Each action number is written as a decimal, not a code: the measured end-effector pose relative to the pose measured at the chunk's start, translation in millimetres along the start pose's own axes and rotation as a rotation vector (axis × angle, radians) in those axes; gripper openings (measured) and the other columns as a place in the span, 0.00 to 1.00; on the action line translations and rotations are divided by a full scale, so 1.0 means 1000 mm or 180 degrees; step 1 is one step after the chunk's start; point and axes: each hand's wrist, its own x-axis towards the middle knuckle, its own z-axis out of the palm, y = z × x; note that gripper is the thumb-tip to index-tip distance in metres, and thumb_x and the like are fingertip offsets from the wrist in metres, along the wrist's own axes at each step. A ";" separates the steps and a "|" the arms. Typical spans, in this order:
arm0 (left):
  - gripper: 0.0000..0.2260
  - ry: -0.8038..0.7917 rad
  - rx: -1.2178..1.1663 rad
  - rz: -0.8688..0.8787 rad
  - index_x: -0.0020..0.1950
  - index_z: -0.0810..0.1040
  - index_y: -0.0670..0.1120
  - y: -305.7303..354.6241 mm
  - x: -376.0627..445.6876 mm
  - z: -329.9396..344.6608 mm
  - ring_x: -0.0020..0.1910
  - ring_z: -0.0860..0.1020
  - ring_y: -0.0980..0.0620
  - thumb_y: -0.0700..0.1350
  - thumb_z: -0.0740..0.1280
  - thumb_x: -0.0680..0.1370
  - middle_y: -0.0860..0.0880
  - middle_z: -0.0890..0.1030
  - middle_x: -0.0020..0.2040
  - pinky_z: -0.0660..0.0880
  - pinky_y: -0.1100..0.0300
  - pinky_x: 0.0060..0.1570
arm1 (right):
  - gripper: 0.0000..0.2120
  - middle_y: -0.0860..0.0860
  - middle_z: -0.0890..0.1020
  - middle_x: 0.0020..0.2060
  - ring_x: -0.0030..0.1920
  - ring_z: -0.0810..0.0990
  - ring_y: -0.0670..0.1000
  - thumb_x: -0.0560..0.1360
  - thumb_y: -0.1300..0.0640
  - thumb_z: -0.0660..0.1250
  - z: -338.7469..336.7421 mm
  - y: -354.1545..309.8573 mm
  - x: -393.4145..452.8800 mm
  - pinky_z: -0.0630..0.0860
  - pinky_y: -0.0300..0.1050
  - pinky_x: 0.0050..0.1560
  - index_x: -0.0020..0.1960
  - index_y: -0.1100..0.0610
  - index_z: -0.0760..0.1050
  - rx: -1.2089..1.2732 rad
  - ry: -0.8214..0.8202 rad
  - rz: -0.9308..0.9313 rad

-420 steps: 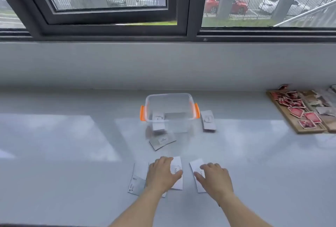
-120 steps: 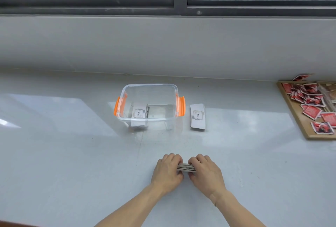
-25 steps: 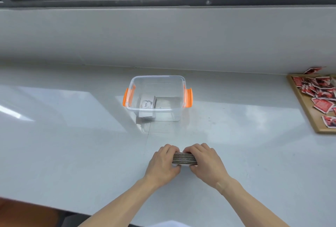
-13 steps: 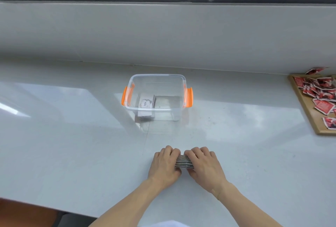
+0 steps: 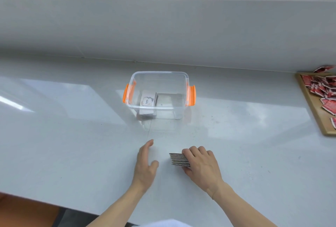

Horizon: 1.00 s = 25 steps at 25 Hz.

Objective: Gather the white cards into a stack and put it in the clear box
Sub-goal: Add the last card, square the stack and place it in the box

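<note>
Glossy, smooth white counter (image 5: 72, 136) across the lower frame, throwing back pale window glare. Clear, shiny plastic box (image 5: 160, 110) at centre, with opaque orange plastic clips (image 5: 191, 95). Matt card stack (image 5: 179, 159), edges striped dark. Bare light wood tray (image 5: 317, 117) far right, under glossy red packets (image 5: 327, 88).
</note>
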 end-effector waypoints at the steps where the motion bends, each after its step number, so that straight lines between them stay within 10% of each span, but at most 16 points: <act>1: 0.31 0.0205 -0.0290 -0.0224 0.70 0.67 0.50 -0.003 0.003 -0.008 0.70 0.67 0.54 0.41 0.59 0.66 0.52 0.71 0.69 0.60 0.61 0.67 | 0.13 0.47 0.77 0.38 0.36 0.73 0.55 0.65 0.51 0.72 0.001 0.000 0.000 0.70 0.48 0.33 0.47 0.51 0.74 0.0001 0.0001 0.0003; 6: 0.22 0.0505 -0.1365 -0.0658 0.68 0.69 0.55 0.016 0.008 0.002 0.71 0.67 0.58 0.49 0.58 0.73 0.54 0.72 0.70 0.60 0.63 0.66 | 0.13 0.46 0.77 0.42 0.40 0.74 0.55 0.66 0.50 0.69 0.006 0.000 0.001 0.70 0.48 0.38 0.49 0.50 0.72 0.0074 -0.0007 0.0101; 11: 0.13 -0.0546 -0.1664 -0.0766 0.58 0.76 0.67 0.052 -0.008 0.064 0.70 0.68 0.59 0.58 0.58 0.76 0.55 0.74 0.70 0.63 0.59 0.68 | 0.15 0.46 0.77 0.43 0.42 0.75 0.54 0.65 0.47 0.69 0.008 0.000 0.002 0.70 0.49 0.40 0.49 0.50 0.72 0.0062 0.0026 0.0242; 17: 0.23 0.0064 -0.1870 -0.0763 0.69 0.70 0.54 0.051 0.009 0.052 0.69 0.69 0.59 0.55 0.57 0.74 0.54 0.79 0.64 0.63 0.63 0.64 | 0.15 0.46 0.78 0.43 0.41 0.75 0.55 0.63 0.49 0.69 0.010 0.001 0.001 0.70 0.49 0.40 0.47 0.50 0.72 0.0077 0.0050 0.0283; 25: 0.17 -0.0056 -0.1571 -0.0799 0.57 0.79 0.54 0.067 0.001 0.078 0.59 0.77 0.58 0.54 0.57 0.74 0.51 0.83 0.55 0.70 0.62 0.59 | 0.15 0.47 0.76 0.36 0.36 0.73 0.54 0.60 0.51 0.71 0.008 0.000 -0.003 0.69 0.48 0.35 0.44 0.51 0.72 0.0064 0.0063 0.0309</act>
